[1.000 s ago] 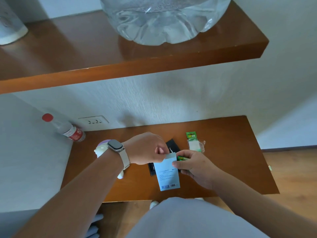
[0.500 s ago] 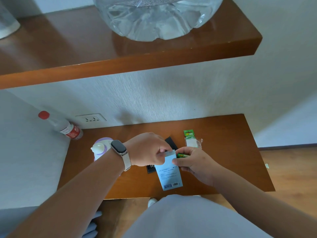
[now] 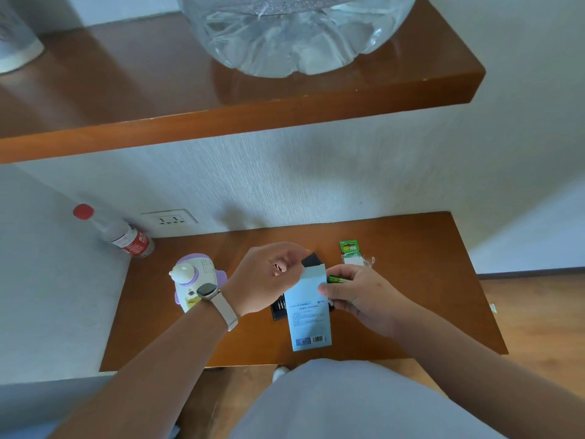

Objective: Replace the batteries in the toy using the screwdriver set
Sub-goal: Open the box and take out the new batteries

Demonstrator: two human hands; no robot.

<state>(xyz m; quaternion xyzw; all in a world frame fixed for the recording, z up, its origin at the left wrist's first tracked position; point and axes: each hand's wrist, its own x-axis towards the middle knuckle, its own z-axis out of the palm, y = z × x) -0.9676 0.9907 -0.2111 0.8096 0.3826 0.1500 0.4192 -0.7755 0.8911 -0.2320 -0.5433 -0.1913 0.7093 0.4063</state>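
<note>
A pale blue sleeve [image 3: 309, 315] of the screwdriver set is held above the wooden table [image 3: 411, 299]. My right hand [image 3: 361, 296] grips its right edge and also holds a green battery [image 3: 338, 280] between thumb and fingers. My left hand [image 3: 269, 277], with a watch on the wrist, is curled at the sleeve's top corner, where a black inner tray [image 3: 311, 259] sticks out. Another black piece with bits [image 3: 279, 308] shows left of the sleeve. The white and purple toy [image 3: 193, 280] stands on the table, left of my left hand.
A torn green battery pack [image 3: 349, 253] lies behind my right hand. A red-capped bottle [image 3: 123, 236] leans in the back left corner near a wall socket [image 3: 169, 218]. A wooden shelf [image 3: 253, 115] with a large water jug [image 3: 285, 30] overhangs the table.
My left hand has shifted slightly up and left at the sleeve's top, so more of the black tray shows. My right hand keeps its grip on sleeve and battery.
</note>
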